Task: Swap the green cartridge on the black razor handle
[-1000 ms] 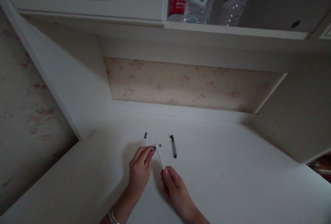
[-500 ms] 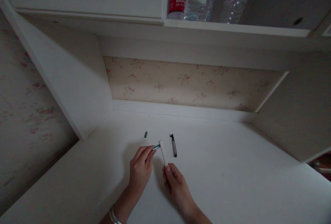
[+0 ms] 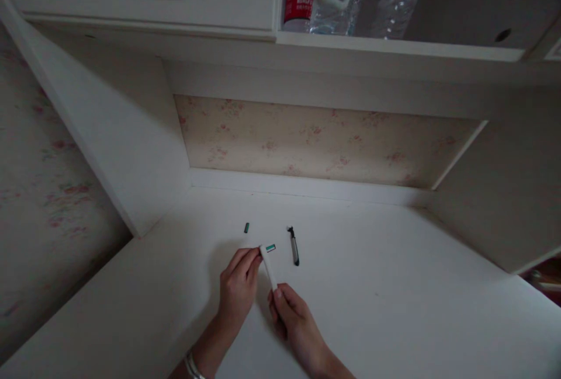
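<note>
Stick (image 3: 269, 272) (judged light, stiff; best held low) pinched near its lower end by right fingers (image 3: 280, 297); green piece (image 3: 271, 247) by its head, apparently pinched by left fingers (image 3: 250, 255).

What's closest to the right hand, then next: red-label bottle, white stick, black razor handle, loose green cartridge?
1. White stick, in the right hand.
2. Black razor handle, just ahead.
3. Loose green cartridge, ahead and left.
4. Red-label bottle, on shelf above.
</note>
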Demonstrator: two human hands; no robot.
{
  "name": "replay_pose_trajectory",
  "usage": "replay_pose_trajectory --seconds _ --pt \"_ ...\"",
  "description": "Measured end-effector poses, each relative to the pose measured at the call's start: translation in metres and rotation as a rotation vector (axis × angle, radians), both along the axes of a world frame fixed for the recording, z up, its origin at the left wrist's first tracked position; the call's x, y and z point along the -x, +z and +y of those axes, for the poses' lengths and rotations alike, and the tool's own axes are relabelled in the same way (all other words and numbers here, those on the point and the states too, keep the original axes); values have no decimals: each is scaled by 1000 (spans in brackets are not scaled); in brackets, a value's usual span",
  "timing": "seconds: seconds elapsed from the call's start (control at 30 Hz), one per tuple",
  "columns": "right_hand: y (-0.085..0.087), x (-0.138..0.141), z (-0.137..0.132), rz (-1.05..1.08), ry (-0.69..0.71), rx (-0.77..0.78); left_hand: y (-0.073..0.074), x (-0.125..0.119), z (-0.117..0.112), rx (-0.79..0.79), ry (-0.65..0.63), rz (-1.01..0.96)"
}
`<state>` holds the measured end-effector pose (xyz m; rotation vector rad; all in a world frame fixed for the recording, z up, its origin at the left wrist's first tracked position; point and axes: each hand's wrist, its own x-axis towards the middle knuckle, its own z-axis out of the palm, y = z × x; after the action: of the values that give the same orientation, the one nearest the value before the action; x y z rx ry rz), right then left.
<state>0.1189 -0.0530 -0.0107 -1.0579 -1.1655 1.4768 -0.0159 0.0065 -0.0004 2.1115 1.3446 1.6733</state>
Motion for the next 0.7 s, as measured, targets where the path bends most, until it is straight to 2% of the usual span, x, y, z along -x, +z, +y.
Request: replay_pose_trajectory --seconds 0.13,0.3,0.43,0.6,0.7 --pt "-4 1 0 48 -106 11 0 0 0 -2 -17 -19" --pt "-7 2 0 36 -7 9 -2 0 1 10 -15 -15" --pt "-5 1 0 102 -112 36 -1 0 1 10 -31 -24" --pt "-4 1 0 63 0 17 -1 -1 1 2 -31 -24" --pt "-6 1 0 70 -97 39 -2 -1 2 2 -31 -26"
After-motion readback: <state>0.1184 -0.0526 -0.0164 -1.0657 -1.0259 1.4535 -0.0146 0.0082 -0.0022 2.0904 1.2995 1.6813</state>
